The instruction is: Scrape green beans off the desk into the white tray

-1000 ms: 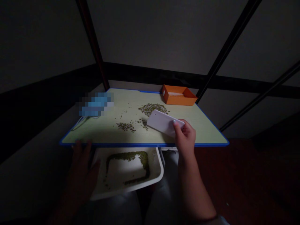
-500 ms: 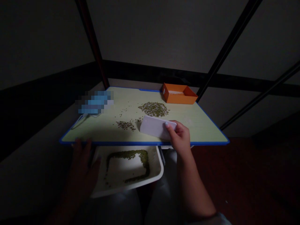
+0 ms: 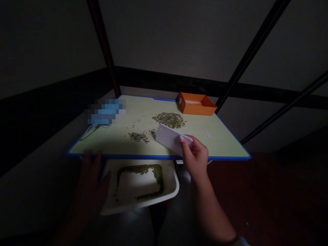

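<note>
My right hand grips a flat white plastic scraper-like card, thumb on its face, tilted just above the near half of the pale green tabletop. Behind the card lies a pile of small green beans or seeds. A smaller, browner cluster is spread to its left. Below the table's front edge sits a white tub with green beans lining its inner edges. In shadow, my left hand rests beside the tub's left side, fingers apart at the table edge, holding nothing visible.
An orange open box with something white inside stands at the back right. A blurred-out blue item with a white cable lies at the left edge. Dark wall panels close in behind the table. My knees are under the tub.
My right hand has turned the white card slightly, its left end rising and its near edge tipping down to the right. My left hand stays nearly still.
</note>
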Demonstrator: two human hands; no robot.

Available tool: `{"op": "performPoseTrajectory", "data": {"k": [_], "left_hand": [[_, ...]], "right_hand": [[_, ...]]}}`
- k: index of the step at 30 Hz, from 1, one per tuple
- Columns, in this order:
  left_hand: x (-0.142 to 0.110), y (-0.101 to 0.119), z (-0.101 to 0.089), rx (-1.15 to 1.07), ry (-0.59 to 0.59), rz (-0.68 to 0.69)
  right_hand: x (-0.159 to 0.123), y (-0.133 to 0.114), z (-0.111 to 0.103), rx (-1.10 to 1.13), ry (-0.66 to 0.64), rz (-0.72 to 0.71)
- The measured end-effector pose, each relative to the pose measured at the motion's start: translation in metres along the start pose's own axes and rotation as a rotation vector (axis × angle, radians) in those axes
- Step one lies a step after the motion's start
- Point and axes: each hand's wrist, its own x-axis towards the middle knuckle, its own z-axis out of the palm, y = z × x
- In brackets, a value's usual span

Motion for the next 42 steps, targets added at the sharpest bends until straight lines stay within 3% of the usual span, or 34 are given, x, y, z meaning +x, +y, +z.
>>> {"op": "performPoseTrajectory", "data": {"k": [12,25,42], "left_hand": [[-0.001,-0.002,0.001,-0.003,0.003,0.000],[-0.001,-0.004,0.001,0.003,0.002,-0.009],[-0.002,0.004,-0.003,0.018,-0.038,-0.028]], "right_hand": [[0.016,0.017,0.012,-0.006,0.073,0.106],[0.040,0.025,0.034,0.135,-0.088,0.146],[0.041,0.033,0.019,0.179,0.014,0.216]]}}
